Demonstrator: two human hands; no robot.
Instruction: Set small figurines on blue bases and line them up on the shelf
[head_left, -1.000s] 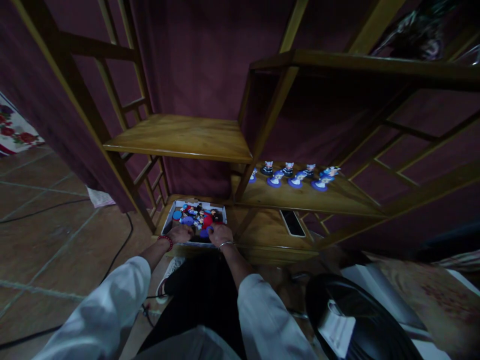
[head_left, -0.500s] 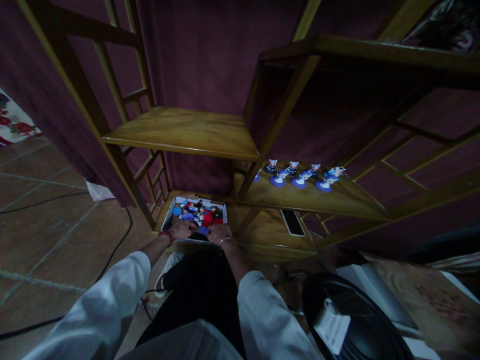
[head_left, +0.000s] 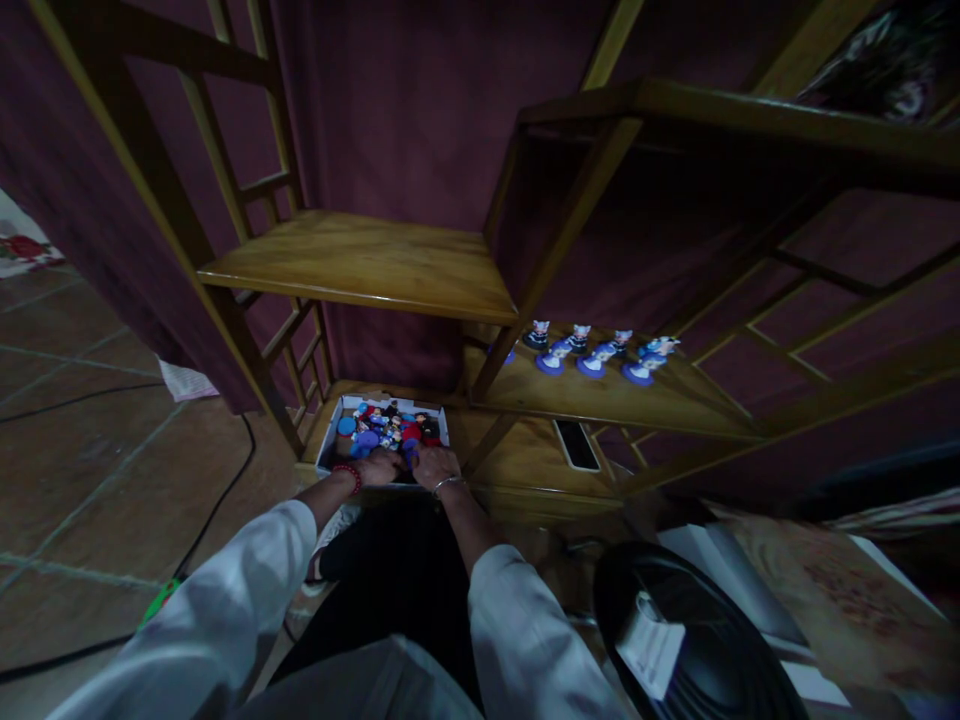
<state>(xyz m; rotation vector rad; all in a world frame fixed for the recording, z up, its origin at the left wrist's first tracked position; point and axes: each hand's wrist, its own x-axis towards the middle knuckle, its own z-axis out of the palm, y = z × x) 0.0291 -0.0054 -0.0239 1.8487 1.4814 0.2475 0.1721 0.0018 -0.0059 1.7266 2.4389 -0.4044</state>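
Observation:
A shallow white box (head_left: 327,446) on the bottom shelf holds many small figurines (head_left: 391,424) in blue, red, black and purple, heaped together. Over its front edge, my left hand (head_left: 379,466) reaches in with fingers curled; what lies under them is hidden. Close beside it on the right, my right hand (head_left: 435,464) is bent into the box's front right corner. A purple-blue piece (head_left: 410,453) shows between the two hands, against the right fingertips. I cannot make out whether either hand grips a figurine.
Several figurines on round bases (head_left: 598,358) stand in two rows on the right shelf (head_left: 615,408). A smartphone (head_left: 577,445) lies on the lower shelf. Above the box juts a wooden shelf (head_left: 360,262). A black stool (head_left: 697,640) with a white mask (head_left: 651,648) stands at right; cables cross the floor.
My left hand has shifted right within the box, closer to my right hand, uncovering more purple and blue pieces. The view has moved slightly.

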